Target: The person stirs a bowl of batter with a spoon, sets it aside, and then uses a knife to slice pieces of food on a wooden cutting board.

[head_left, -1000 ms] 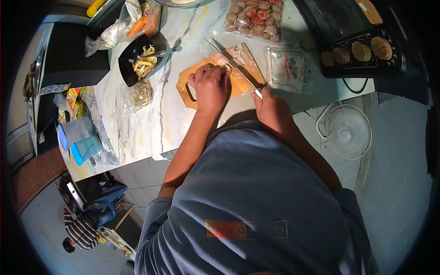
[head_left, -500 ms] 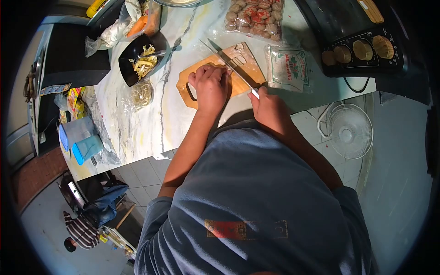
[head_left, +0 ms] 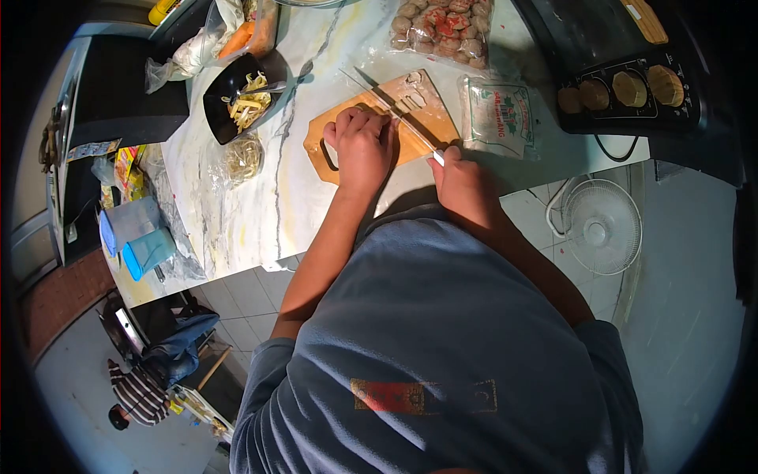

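My right hand point(head_left: 467, 186) grips the white handle of a long knife point(head_left: 410, 126), whose blade slants up and left across the wooden cutting board point(head_left: 324, 172). Close beside the blade, my left hand point(head_left: 362, 154) presses down on the board with its fingers curled. Whatever lies under those fingertips is hidden. Thin pale slices point(head_left: 413, 99) rest on the board beyond the blade.
Left of the board are a black bowl point(head_left: 212, 107) of cut strips and a plastic bag point(head_left: 243, 160). A bag of meatballs point(head_left: 440, 33), a white printed packet point(head_left: 497, 117) and a black stove point(head_left: 616, 118) stand right. A person point(head_left: 140, 395) is at lower left.
The knife blade has tilted or shifted very slightly against the board. Both hands stay nearly in place, and the whole view has moved a little.
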